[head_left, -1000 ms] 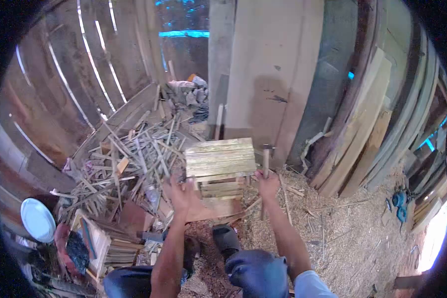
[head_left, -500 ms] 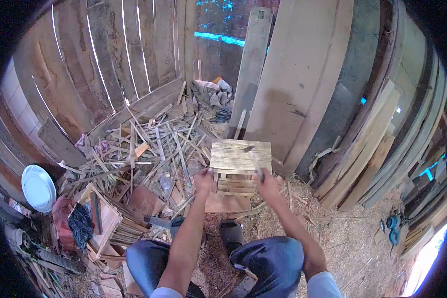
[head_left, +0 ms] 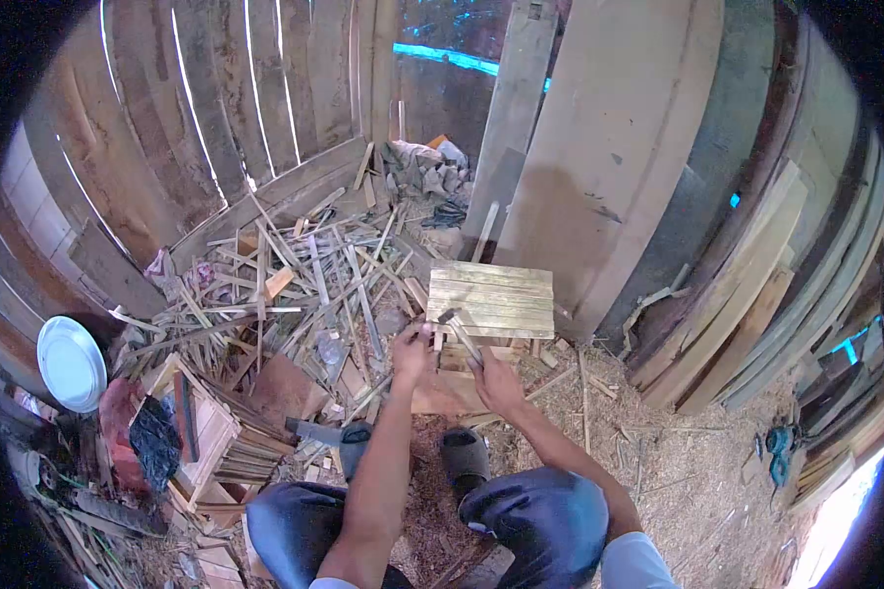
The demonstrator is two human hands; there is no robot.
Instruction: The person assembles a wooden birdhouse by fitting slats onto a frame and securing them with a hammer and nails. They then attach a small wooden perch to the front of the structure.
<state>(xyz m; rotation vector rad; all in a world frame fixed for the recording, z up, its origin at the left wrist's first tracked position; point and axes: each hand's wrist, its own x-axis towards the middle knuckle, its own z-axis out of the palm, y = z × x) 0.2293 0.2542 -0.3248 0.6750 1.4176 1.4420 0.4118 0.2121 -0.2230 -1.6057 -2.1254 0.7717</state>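
A slatted wooden box [head_left: 491, 299] stands on the floor in front of me, its top made of narrow planks. My right hand [head_left: 498, 383] is wrapped round the handle of a hammer [head_left: 465, 337]. The dark hammer head is near the box's front left corner, close to the fingers of my left hand [head_left: 413, 353]. Those fingers are pinched together at that corner; what they hold, if anything, is too small to make out.
Scrap wood strips [head_left: 314, 280] are heaped at the left. A wooden crate [head_left: 206, 437] and a white round lid [head_left: 72, 364] stand farther left. Long boards [head_left: 727, 304] lean at the right. A blue object [head_left: 778, 454] lies on the sawdust-covered floor.
The hammer and my right hand have moved left, so the head is now beside my left fingers. The view has shifted slightly, and the box's top appears turned a little.
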